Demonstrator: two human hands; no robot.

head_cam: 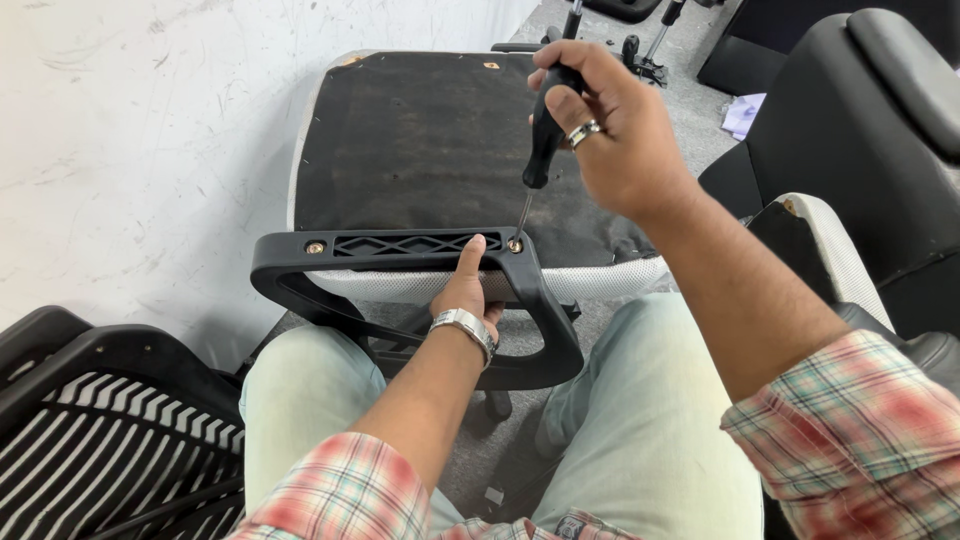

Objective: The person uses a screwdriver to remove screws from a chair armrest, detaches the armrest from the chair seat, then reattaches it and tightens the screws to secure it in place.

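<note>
My right hand [610, 125] fisted round black-handled screwdriver [543, 140], tip seemingly in screw [515, 244]; my left hand [467, 290] grips black plastic chair armrest [400, 265].

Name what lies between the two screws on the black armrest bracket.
In the head view, a lattice-patterned recess of the armrest bracket lies between them, with the left hand thumb near the right screw.

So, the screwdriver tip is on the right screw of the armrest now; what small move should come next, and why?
Probably turn the screwdriver in place, pressing down. Its tip already sits in the right screw, the right hand grips the handle, and the left hand steadies the black armrest against the seat underside.
</note>
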